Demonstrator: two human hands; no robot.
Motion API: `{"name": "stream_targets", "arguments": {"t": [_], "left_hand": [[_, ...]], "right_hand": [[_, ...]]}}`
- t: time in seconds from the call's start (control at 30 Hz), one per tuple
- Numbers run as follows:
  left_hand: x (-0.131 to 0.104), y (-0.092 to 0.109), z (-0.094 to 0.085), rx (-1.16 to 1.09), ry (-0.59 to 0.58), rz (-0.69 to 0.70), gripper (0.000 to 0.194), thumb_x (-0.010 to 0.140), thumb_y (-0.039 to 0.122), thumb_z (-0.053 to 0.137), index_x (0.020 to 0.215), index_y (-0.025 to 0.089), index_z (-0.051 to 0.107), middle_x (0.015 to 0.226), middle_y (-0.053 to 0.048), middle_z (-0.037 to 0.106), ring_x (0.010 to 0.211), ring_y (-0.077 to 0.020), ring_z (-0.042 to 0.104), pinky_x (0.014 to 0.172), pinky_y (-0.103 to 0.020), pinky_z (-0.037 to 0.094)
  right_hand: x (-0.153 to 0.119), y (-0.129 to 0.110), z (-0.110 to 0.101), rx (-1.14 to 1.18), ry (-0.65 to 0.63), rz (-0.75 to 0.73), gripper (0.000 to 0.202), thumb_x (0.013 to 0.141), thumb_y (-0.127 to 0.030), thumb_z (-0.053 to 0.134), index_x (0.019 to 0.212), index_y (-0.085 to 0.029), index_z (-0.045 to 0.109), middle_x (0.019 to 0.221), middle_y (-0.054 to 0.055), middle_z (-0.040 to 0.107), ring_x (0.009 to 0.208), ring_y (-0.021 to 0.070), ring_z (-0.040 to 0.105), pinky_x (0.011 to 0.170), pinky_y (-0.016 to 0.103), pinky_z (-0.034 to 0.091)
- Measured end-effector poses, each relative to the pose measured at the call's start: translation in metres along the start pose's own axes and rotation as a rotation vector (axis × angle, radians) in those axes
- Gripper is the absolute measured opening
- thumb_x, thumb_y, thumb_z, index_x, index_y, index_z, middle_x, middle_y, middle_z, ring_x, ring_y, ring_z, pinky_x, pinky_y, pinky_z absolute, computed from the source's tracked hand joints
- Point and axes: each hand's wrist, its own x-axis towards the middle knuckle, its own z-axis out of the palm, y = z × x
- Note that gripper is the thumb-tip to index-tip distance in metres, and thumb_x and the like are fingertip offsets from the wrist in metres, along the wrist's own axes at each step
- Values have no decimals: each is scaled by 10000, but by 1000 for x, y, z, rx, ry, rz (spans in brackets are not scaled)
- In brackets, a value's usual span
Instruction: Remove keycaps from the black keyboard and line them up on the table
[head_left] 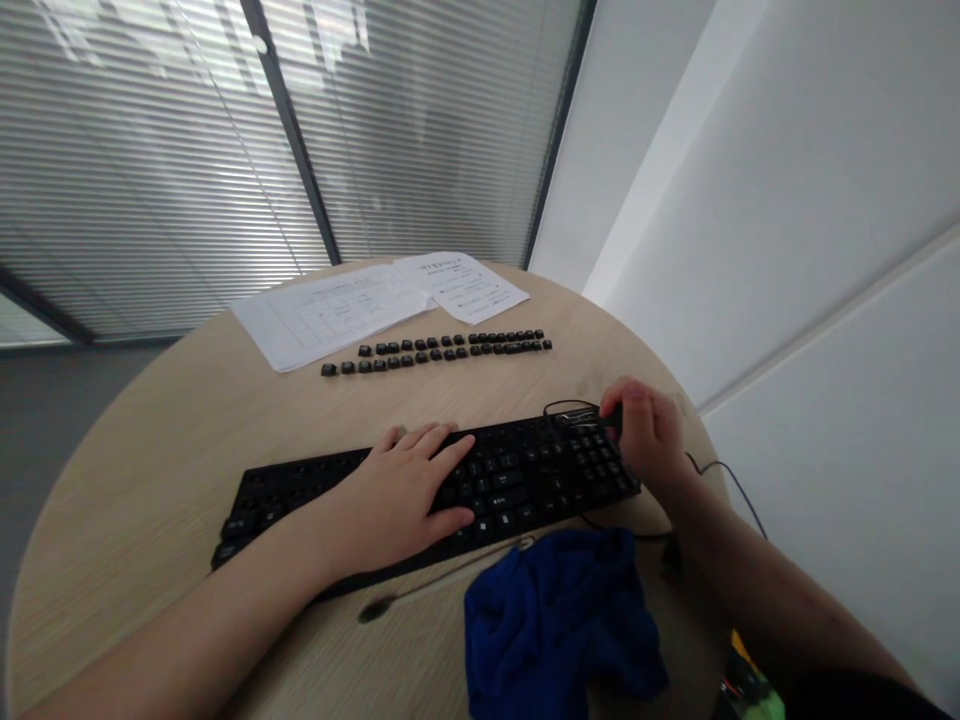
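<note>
A black keyboard [525,490] lies at a slant across the table in front of me. My left hand [405,485] rests flat on its middle keys, fingers spread, hiding some of them. At the far right corner, above the number pad, my right hand [646,430] is closed with thumb and fingers together around a small dark thing [613,418], mostly hidden and too blurred to name. Some key positions at the keyboard's left side look bare of caps. Loose black keycaps [407,345] stand in two rows beyond the keyboard.
Printed papers [337,310] lie at the back of the round wooden table [165,430]. Near me are a crumpled blue cloth [562,620] and a thin stick with a dark tip [375,608]. A black cable [739,485] runs off to the right, by the white wall.
</note>
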Motion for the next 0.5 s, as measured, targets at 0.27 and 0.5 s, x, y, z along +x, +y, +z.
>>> {"name": "stream_targets", "arguments": {"t": [0.27,0.5], "left_hand": [[-3,10,-20,-446,253,5,532,932,423,578,1415,200,575,1431,-113,621,1292,-282,588,1124,-471,437],[-5,22,-20,-1015,153,20,364,875,363,634,1186,195,722,905,-36,763,753,-169,681,676,-288,550]], "right_hand": [[-17,-13,7,319,-391,-235,269,1023,-386,492,932,-214,678,696,14,664,576,143,619,526,257,486],[-21,-28,12,439,-522,-433,166,1007,-282,542,1002,-208,690,740,17,679,656,136,644,631,265,512]]}}
